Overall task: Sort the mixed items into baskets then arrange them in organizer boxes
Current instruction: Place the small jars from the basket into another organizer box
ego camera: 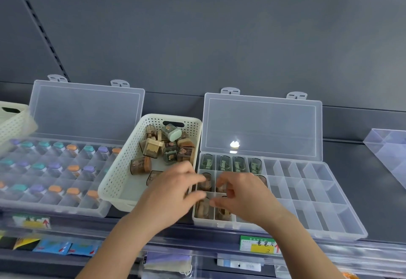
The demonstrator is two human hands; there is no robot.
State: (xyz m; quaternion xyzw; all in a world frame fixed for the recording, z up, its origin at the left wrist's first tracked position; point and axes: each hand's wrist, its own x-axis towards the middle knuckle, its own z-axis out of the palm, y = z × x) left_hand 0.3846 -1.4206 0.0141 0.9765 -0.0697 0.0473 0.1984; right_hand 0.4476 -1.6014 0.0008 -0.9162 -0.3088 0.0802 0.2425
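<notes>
Left hand (173, 188) and right hand (239, 193), curled, grip unclear, likely straighten brown translucent cases (203, 209) to fit clear plastic organizer box (307, 191).

A green-and-yellow price tag (258, 244) hung just below the right hand (239, 195). Blue packets (55, 248) lay below and left of the left hand (173, 188). A clear divider (388, 153) stood far right.

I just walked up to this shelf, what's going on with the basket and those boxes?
A person seems to be filling the right organizer box from the white basket. The left hand and right hand are over the box's left compartments, in front of a row of four green items. The basket holds more brown and green items. The left organizer box already holds capped pieces in teal, purple and orange.
</notes>
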